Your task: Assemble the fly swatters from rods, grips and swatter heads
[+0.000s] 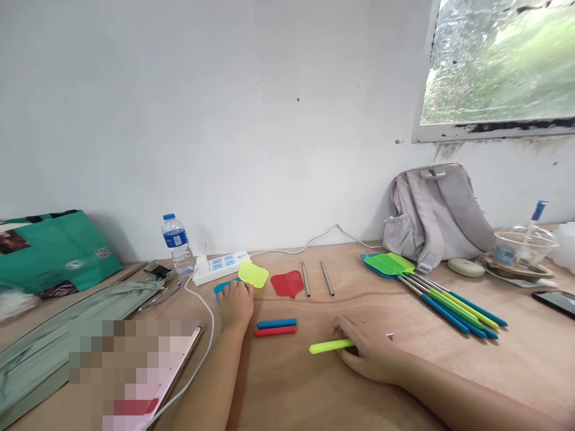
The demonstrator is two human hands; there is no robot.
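Note:
My left hand (236, 304) is closed at the lower edge of a yellow mesh fly swatter head (254, 275); its fingertips are partly hidden. Beneath that hand, a blue swatter head (220, 290) shows in part. My right hand (369, 352) is wrapped around a yellow-green swatter handle (330, 346), and a short metal rod end (390, 334) sticks out past the knuckles. Between the hands lie a blue handle (277, 324) and a red handle (275, 331). Farther back are a red swatter head (287, 284) and two metal rods, left (306, 279) and right (327, 278).
Several whole fly swatters (442, 296) lie bundled at right, before a grey backpack (435, 215). A power strip (221, 267), its white cable (207, 335) and a water bottle (176, 242) are at back left. A phone (557, 302) lies far right.

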